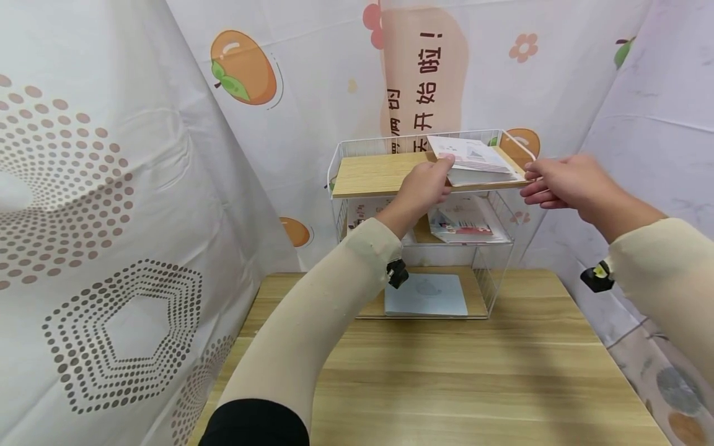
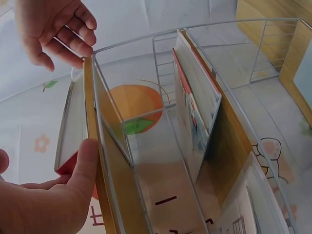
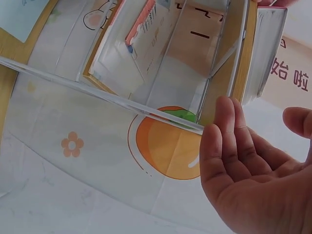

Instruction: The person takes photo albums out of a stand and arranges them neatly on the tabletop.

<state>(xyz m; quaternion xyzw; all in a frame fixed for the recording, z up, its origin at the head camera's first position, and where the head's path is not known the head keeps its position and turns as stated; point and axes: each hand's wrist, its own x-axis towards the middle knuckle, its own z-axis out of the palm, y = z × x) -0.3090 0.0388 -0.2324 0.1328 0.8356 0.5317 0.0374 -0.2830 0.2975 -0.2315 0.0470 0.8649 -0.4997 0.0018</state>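
Observation:
On the wire rack's top board [image 1: 379,173] lies a white illustrated book [image 1: 474,152], its cover slightly lifted from a paler layer beneath. My left hand [image 1: 421,189] touches the book's near left corner, with a finger along the board's front edge. The left wrist view shows the book's side [image 2: 68,131] beside those fairly straight fingers. At the board's right front corner is my right hand [image 1: 574,183], its fingers loosely bent and holding nothing. In the right wrist view its fingertips [image 3: 224,105] are near the rack's corner, and the book's page edges [image 3: 265,48] show behind.
Another illustrated book [image 1: 465,220] and partly hidden printed items [image 1: 362,207] lie on the middle shelf. A light blue book [image 1: 426,294] is on the bottom board. The rack stands at the back of a wooden table [image 1: 446,371], with printed cloth [image 1: 312,62] behind and at both sides.

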